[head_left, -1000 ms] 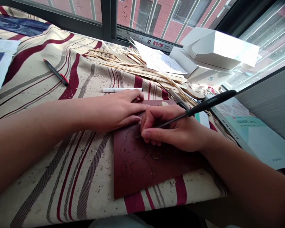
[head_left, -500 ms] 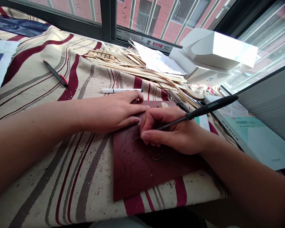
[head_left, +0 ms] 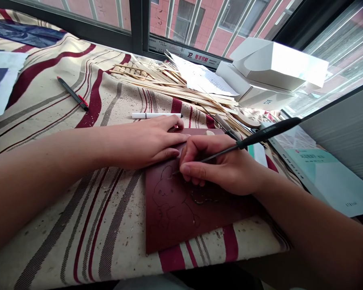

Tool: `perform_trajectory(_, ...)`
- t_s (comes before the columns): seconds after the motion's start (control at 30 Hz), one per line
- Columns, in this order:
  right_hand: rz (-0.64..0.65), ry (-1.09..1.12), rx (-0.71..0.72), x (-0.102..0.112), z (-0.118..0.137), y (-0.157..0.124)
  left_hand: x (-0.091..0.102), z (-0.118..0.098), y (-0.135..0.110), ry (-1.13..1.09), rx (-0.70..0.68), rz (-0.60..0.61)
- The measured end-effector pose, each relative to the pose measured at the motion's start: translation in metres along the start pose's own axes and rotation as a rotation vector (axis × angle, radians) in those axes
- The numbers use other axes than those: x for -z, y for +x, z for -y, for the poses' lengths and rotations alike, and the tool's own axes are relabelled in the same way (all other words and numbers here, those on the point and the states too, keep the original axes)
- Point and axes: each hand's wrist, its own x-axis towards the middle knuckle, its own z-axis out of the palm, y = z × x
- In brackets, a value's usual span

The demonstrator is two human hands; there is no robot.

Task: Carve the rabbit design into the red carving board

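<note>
A dark reddish-brown board (head_left: 166, 237) lies on the striped cloth, with a long-eared animal drawn on it in thin dark lines. My right hand (head_left: 220, 167) pinches a slim carving tool (head_left: 269, 132) with a black handle and a thin metal shaft. Its tip meets the board by the animal's ear. Spread flat over the board's upper left edge, my left hand (head_left: 148, 141) holds nothing. Just beyond it lies a white pen (head_left: 151, 115). A small pale block (head_left: 209, 133) shows partly behind my right hand.
Thin wooden strips (head_left: 157, 80) are piled below the window with a paper sheet (head_left: 202, 74) on top. White boxes (head_left: 278, 64) and a pale green book (head_left: 326, 169) sit at the right. A black-and-red pen (head_left: 72, 93) lies at left. Crumbs dot the cloth (head_left: 87, 221).
The tool's tip has shifted slightly right and up beside the ear, and its handle sits a little lower. My left hand stays in place on the board.
</note>
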Motion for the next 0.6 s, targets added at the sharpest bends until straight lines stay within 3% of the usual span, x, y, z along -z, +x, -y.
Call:
perform_trajectory(0.4, 0.036, -0.091, 0.091, 0.0021, -0.0002, -0.0006, 0.0016, -0.0016, 0.0009, -0.044, 0.024, 0.022)
perform_trajectory(0.6, 0.011, -0.045, 0.027, 0.0005, -0.0002, 0.0006, 0.0014, -0.0014, 0.0010, -0.018, 0.009, 0.010)
